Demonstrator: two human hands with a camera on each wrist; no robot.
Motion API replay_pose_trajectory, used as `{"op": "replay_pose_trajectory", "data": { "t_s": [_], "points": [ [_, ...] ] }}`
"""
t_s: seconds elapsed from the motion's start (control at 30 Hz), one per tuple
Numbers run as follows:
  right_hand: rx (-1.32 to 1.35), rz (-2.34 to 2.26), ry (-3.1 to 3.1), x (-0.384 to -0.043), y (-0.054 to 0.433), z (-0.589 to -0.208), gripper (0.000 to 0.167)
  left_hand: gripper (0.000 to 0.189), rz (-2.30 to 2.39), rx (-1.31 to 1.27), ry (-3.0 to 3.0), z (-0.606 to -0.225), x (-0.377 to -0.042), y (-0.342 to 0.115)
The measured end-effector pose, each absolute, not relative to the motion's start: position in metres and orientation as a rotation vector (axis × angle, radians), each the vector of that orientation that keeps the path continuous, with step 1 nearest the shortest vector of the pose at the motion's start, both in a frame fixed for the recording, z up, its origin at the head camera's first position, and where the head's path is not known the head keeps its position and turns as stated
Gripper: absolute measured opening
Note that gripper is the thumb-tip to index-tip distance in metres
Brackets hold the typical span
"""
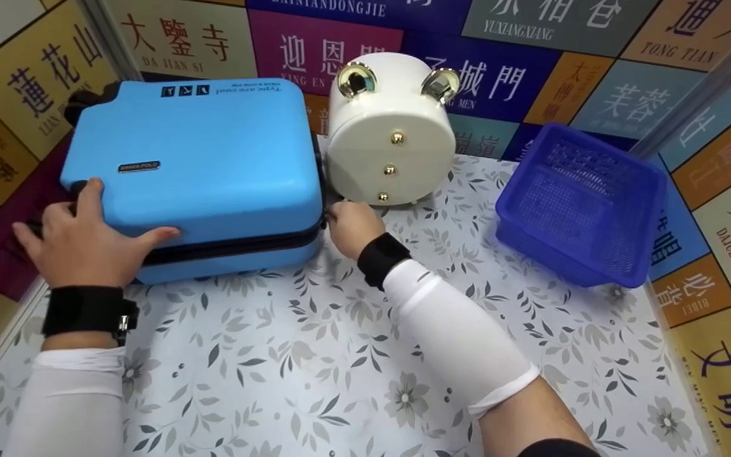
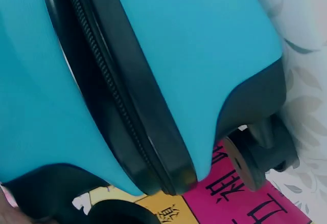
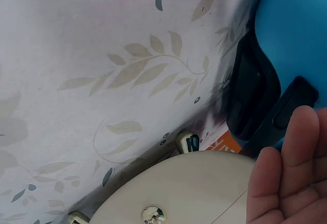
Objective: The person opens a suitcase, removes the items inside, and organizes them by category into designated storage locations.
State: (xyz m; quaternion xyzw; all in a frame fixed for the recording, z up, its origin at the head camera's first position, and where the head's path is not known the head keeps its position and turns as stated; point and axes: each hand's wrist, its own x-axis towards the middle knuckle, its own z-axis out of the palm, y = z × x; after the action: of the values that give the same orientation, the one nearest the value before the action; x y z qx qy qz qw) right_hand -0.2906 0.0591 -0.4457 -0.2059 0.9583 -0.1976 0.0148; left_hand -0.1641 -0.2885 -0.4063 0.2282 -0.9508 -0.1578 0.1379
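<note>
A light blue hard-shell suitcase (image 1: 207, 152) lies flat on the table, with a black zipper (image 1: 238, 246) along its front side. My left hand (image 1: 89, 244) rests on its front left corner, fingers spread and thumb along the front. In the left wrist view the zipper band (image 2: 115, 91) and a black wheel (image 2: 255, 152) show; only a sliver of that hand appears. At the right front corner my right hand (image 1: 356, 227) pinches the zipper's end; its fingertips largely hide the pull. The right wrist view shows fingers (image 3: 301, 157) beside a black side fitting (image 3: 294, 106).
A cream round bag (image 1: 391, 158) with gold knobs and frog-like eyes stands close to the suitcase's right side. Farther right sits a blue plastic basket (image 1: 511, 231). Printed panels (image 1: 334, 51) wall the floral-covered table (image 1: 372, 355).
</note>
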Motion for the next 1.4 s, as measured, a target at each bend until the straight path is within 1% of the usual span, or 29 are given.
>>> {"op": "replay_pose_trajectory", "data": {
  "t_s": [0.23, 0.47, 0.8, 1.07, 1.4],
  "points": [
    [-0.624, -0.591, 2.991, -0.291, 0.064, -0.446, 0.026, 0.139, -0.432, 0.707, -2.787, -0.402, -0.161, -0.271],
    [-0.582, -0.610, 2.972, -0.292, 0.065, -0.445, 0.026, 0.134, -0.410, 0.639, -2.865, -0.393, -0.160, -0.278],
    [-0.577, -0.598, 2.995, -0.291, 0.067, -0.443, 0.026, 0.139, -0.373, 0.652, -2.808, -0.400, -0.158, -0.273],
    [-0.573, -0.625, 2.996, -0.290, 0.067, -0.443, 0.027, 0.135, -0.353, 0.685, -2.797, -0.399, -0.157, -0.263],
    [-0.662, -0.636, 3.004, -0.287, 0.062, -0.443, 0.026, 0.130, -0.344, 0.672, -2.784, -0.398, -0.155, -0.252]
  ]
}}
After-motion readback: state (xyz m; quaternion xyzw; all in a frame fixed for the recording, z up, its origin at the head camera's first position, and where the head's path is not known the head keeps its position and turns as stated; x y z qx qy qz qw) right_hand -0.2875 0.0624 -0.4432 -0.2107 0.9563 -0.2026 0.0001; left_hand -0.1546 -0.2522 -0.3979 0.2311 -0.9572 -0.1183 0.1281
